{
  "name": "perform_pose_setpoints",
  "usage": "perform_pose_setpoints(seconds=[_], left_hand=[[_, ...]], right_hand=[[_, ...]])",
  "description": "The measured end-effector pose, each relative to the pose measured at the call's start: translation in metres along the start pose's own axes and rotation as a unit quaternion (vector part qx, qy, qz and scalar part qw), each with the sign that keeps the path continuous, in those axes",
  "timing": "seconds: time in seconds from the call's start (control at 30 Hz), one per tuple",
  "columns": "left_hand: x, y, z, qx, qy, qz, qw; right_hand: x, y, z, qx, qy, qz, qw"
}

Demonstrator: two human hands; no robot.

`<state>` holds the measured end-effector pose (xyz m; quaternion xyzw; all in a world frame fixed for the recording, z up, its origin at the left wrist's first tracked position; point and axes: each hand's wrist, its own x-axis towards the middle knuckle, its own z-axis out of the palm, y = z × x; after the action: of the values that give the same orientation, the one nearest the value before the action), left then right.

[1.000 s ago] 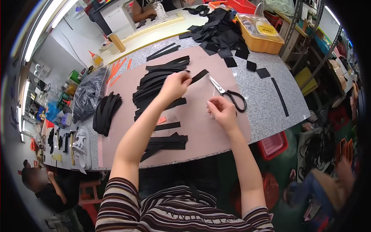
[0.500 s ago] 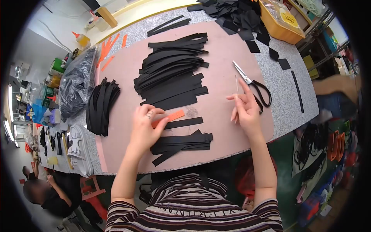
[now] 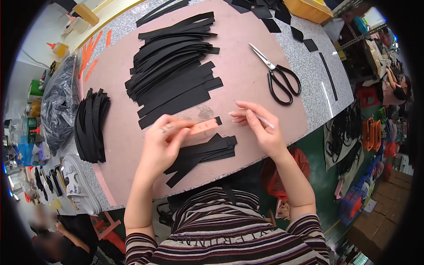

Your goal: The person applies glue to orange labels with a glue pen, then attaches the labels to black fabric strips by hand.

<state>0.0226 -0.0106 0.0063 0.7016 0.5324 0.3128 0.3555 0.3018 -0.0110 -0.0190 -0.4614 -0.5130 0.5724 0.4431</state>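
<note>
Between the thumb and fingers of my left hand is a short orange strip with small marks or slots. It covers most of a black strip, whose end shows past it. My right hand, to the right of the strip, holds a slim, pale, pen-like stick lying across its fingers. A small pile of loose black strips lies just below the orange strip. Above the hands a large stack of black strips spreads over the pink mat.
Black-handled scissors lie on the mat at right. A black strip bundle and a plastic bag are at left, with orange strips behind. Black squares and a yellow bin occupy the far right.
The view has shifted, so the table contents appear lower-cut and further left. My left hand has brought the orange strip over the black strip; the stick in my right hand has swung from upright to slanting back.
</note>
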Motion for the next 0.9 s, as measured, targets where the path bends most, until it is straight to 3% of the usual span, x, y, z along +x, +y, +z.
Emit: perform_pose_setpoints(seconds=[0.1, 0.17, 0.37, 0.47, 0.57, 0.6, 0.7, 0.9], left_hand=[[0.007, 0.008, 0.009, -0.014, -0.024, 0.037, 0.999], [0.005, 0.0, 0.013, 0.054, -0.008, 0.068, 0.996], [0.0, -0.019, 0.029, 0.114, 0.009, 0.103, 0.988], [0.002, -0.019, 0.029, 0.13, 0.005, 0.099, 0.987], [0.004, -0.019, 0.026, 0.149, -0.007, 0.122, 0.981], [0.005, -0.019, 0.026, 0.146, -0.008, 0.121, 0.982], [0.006, -0.019, 0.025, 0.144, -0.009, 0.123, 0.982], [0.005, -0.02, 0.027, 0.148, -0.001, 0.136, 0.979]], right_hand=[[-0.003, -0.001, 0.002, -0.05, 0.036, -0.033, 0.998], [-0.007, 0.005, -0.001, -0.054, 0.05, -0.044, 0.996], [0.002, 0.014, 0.002, -0.014, 0.089, -0.03, 0.996], [0.009, 0.014, 0.009, -0.072, 0.05, -0.049, 0.995], [0.017, -0.002, 0.025, -0.216, 0.0, -0.106, 0.971], [0.023, 0.003, 0.033, -0.262, 0.01, -0.201, 0.944], [0.03, 0.005, 0.041, -0.282, -0.038, -0.214, 0.935], [0.029, 0.005, 0.041, -0.271, -0.032, -0.207, 0.94]])
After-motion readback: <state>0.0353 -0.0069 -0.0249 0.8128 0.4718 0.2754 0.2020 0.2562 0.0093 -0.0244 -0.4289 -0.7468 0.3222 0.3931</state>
